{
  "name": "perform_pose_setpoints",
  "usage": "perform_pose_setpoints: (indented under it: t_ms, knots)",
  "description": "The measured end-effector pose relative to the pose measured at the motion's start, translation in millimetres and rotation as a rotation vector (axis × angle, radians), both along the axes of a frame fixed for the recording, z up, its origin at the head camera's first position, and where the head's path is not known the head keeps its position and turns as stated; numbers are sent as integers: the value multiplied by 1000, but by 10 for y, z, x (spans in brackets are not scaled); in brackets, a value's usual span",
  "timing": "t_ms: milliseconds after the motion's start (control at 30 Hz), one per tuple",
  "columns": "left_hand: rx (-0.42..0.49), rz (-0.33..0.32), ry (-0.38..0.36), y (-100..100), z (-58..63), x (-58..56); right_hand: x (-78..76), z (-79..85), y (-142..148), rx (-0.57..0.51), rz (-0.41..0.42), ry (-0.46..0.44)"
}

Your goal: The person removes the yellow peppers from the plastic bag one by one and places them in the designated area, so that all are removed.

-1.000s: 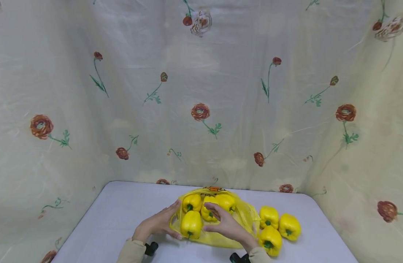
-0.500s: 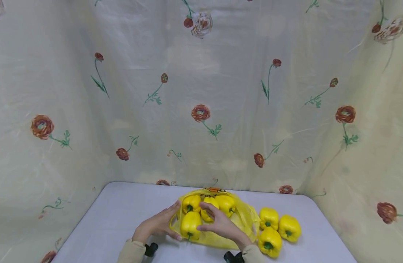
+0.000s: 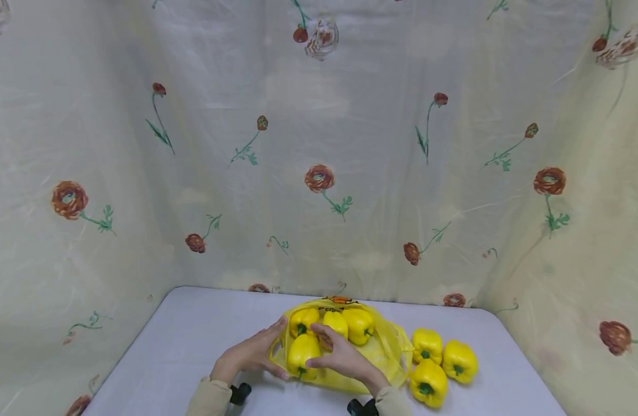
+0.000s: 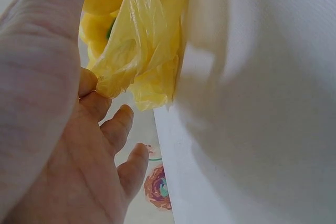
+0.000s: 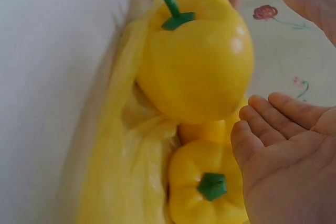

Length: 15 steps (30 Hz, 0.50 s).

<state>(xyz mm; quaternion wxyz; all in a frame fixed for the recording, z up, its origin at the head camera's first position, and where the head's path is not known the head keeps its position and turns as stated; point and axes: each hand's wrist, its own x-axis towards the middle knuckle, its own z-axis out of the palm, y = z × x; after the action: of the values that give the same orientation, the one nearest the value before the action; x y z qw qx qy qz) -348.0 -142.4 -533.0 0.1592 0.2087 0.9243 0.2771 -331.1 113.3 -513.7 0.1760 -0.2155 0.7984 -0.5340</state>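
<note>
A yellow plastic bag (image 3: 386, 341) lies on its side with several yellow bell peppers in its mouth. At the bag's left edge my left hand (image 3: 251, 351) is spread, thumb and fingers apart. In the left wrist view its index finger touches the bag film (image 4: 144, 45). My right hand (image 3: 342, 355) reaches over the bag, its thumb and loosely bent fingers apart beside the front-left bell pepper (image 3: 301, 351). In the right wrist view that pepper (image 5: 199, 59) stands clear of the palm, with another bell pepper (image 5: 202, 179) below it.
Three more yellow bell peppers, one of them the nearest pepper (image 3: 428, 384), sit right of the bag on the white table (image 3: 194, 323). A flower-printed curtain (image 3: 371, 242) surrounds the table's back and sides.
My right hand has moved left over the bag, closer to the front-left bell pepper. The left hand stays at the bag's edge, and the loose peppers have not moved.
</note>
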Motion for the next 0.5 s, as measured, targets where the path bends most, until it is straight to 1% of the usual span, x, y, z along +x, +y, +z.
perform_pose_setpoints:
  t_ms: [200, 400, 500]
  knots:
    - [2, -6, 3, -14, -5, -2, -7, -69, -36, 10, -10, 22]
    - [6, -8, 2, -13, 14, 7, -32, -131, -53, 7, -24, 30]
    - [6, -5, -4, -8, 3, 7, -39, -178, -62, 15, -35, 27]
